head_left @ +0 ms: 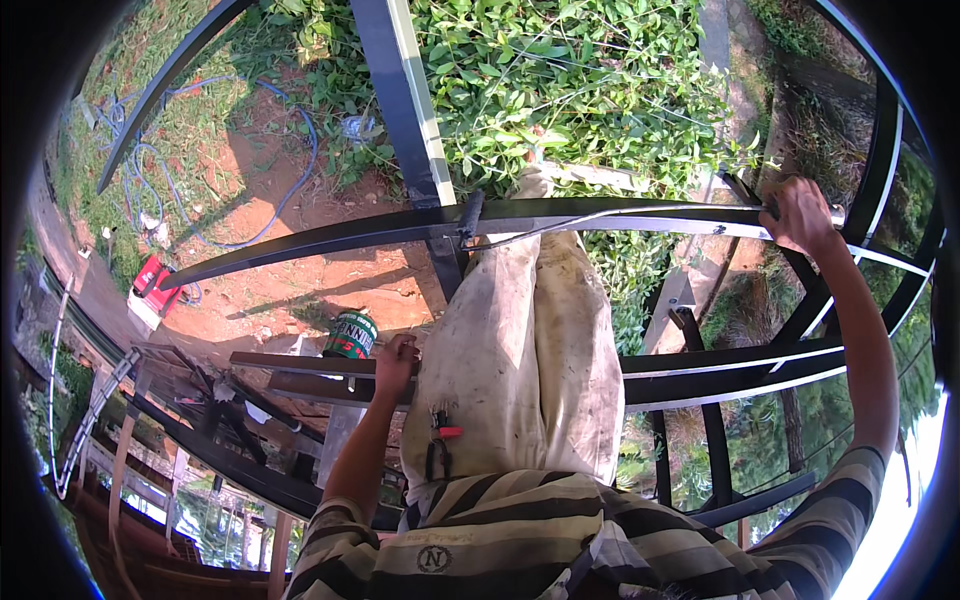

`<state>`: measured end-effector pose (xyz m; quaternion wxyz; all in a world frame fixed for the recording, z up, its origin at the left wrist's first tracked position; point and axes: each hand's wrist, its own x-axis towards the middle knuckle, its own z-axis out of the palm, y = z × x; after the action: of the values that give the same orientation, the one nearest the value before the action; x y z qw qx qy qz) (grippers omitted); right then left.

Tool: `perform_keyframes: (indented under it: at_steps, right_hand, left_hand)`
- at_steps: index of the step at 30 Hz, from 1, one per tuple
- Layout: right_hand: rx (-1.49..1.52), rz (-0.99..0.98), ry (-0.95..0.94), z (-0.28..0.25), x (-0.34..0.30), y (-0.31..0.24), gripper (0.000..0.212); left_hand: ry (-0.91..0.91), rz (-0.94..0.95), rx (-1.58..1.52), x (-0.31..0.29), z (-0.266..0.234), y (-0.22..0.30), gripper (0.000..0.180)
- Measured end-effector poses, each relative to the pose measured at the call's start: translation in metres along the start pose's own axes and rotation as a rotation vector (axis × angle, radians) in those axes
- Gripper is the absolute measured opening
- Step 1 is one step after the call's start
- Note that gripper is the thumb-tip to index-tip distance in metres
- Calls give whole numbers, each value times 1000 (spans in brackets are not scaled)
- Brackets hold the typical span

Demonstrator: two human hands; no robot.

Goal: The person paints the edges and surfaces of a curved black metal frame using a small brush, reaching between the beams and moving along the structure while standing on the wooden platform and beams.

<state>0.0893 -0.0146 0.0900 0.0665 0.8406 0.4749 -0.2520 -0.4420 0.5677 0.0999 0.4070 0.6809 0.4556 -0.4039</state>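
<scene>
My right hand [800, 215] is closed on a long dark metal beam [600, 212] that crosses in front of me, gripping it near its right part. A thin grey cable or rod [580, 217] runs along this beam to a small dark piece [470, 220] where it meets an upright dark post [400, 100]. Beside my left thigh, my left hand [398, 366] has its fingers curled over a lower dark beam [300, 365]; its grip is partly hidden. Close to that hand stands a green can [350, 335]. A small tool with a red part [441, 433] hangs at my waist.
Leafy green plants [570, 90] grow beyond the beams. On the reddish soil at left lie a blue hose or cable [305, 160] and a red and white box [155, 285]. More curved dark beams [885, 150] rise at right. A concrete strip [672, 310] passes below.
</scene>
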Motion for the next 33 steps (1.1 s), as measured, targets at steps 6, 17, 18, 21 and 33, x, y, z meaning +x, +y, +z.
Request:
perform_keyframes:
  at_steps: [6, 17, 18, 21, 33]
  right_hand:
    - [119, 328, -271, -42, -12, 10, 38]
    - [123, 202, -212, -21, 0, 20, 39]
    - [112, 213, -198, -19, -13, 31, 39]
    - [228, 230, -158, -18, -25, 25, 39]
    - [306, 413, -240, 11, 26, -122, 35]
  left_hand:
    - [-17, -75, -19, 2, 5, -30, 22]
    - [-9, -94, 30, 2, 21, -5, 20]
    - [-12, -165, -38, -2, 20, -5, 20]
    - [16, -150, -116, -7, 22, -19, 19]
    - [101, 106, 68, -4, 37, 8, 20]
